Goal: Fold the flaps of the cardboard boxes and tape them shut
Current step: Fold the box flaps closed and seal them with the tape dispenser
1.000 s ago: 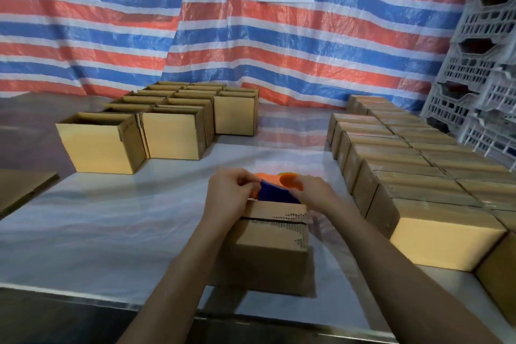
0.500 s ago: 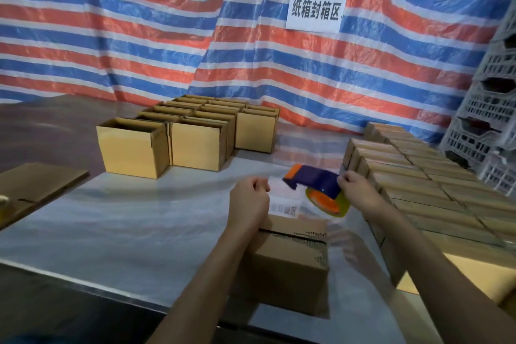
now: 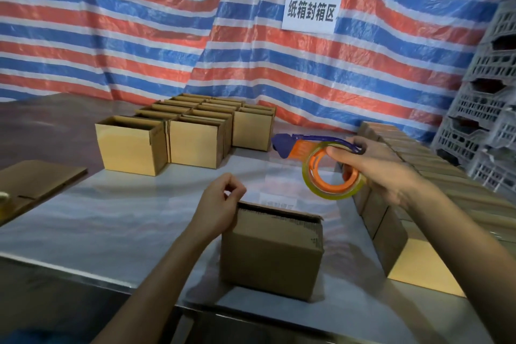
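The box [image 3: 272,254] sits at the counter's [image 3: 111,218] near edge; left hand [image 3: 220,204] rests on its top left corner, fingers curled, thumb to forefinger; right hand [image 3: 382,167] grips the tape dispenser [image 3: 321,165] in the air beyond it; open boxes [image 3: 134,145] stand farther back left.

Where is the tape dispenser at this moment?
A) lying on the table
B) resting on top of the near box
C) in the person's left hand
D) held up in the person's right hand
D: the right hand grips the tape dispenser in the air, clear of the near box; the left hand is by the box's top corner.
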